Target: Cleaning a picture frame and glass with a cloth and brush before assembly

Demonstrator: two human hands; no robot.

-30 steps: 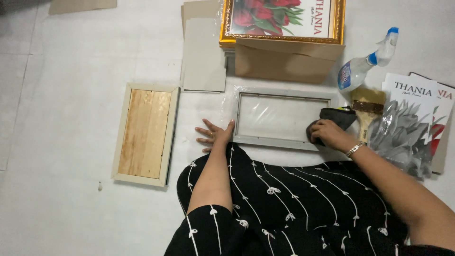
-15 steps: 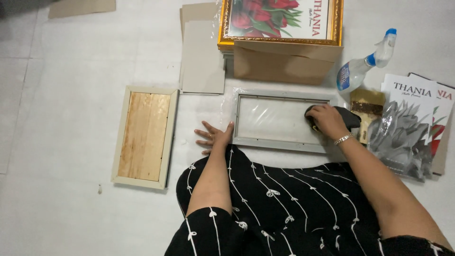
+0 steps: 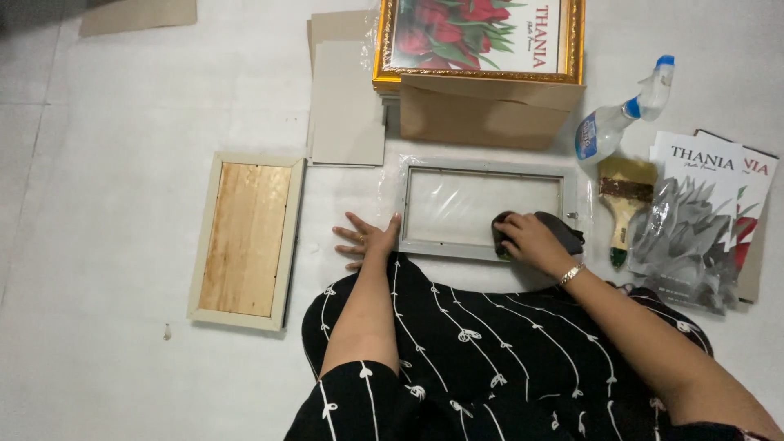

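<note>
Here, in the head view, the grey frame (image 3: 487, 206) lies flat at centre, the left hand (image 3: 366, 241) spread open beside its left edge and the right hand (image 3: 523, 238) clamped on a dark cloth (image 3: 555, 230) at its lower rail; stiff, light, probably fragile glass, best gripped by the rails.

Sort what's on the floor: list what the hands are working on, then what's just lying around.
In hand:
- grey rectangular picture frame, steadied by the left hand
- dark grey cloth under the right hand

Lying about:
- pale wood-backed frame
- grey cardboard sheets
- gold-framed tulip print
- clear spray bottle
- wide wooden-handled paintbrush
- stack of flower prints
</note>
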